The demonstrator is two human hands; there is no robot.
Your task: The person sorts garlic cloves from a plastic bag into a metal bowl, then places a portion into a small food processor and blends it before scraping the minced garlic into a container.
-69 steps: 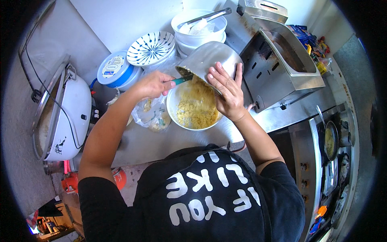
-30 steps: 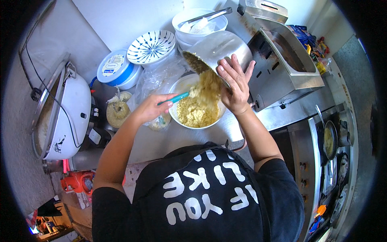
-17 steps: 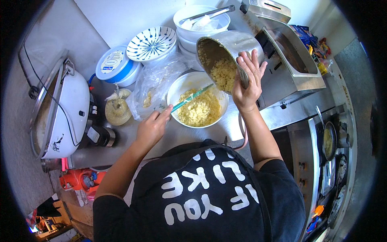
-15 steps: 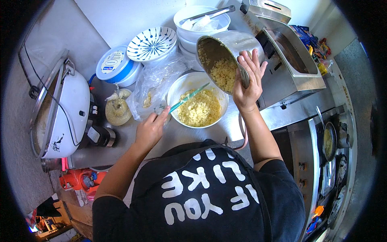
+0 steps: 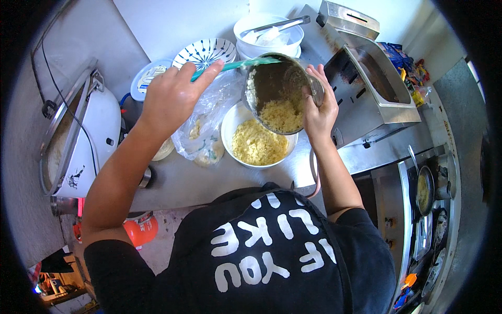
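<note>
My left hand [image 5: 172, 99] is closed round the handle of a green spatula [image 5: 230, 66], whose blade reaches to the upper rim of a metal pot. Tilted toward me, the metal pot [image 5: 272, 83] is gripped at its right rim by my right hand [image 5: 320, 107]. Yellow crumbly food [image 5: 282, 112] lies along the pot's lower inner wall. Below it, a white bowl [image 5: 228, 131] holds a heap of similar yellow crumbs [image 5: 259, 144]; the pot overhangs the bowl's upper right part.
A clear plastic bag [image 5: 201, 128] lies left of the bowl. Behind stand a blue-patterned bowl [image 5: 204, 51] and white tubs with tongs [image 5: 277, 25] on top. A steel fryer [image 5: 374, 104] is at right, a large white cooker [image 5: 97, 136] at left. A pan [image 5: 425, 189] sits on the stove.
My left hand has lifted the spatula out of the white bowl, up and left, to the pot's upper rim. The pot has moved slightly left and down, its mouth turned more toward me.
</note>
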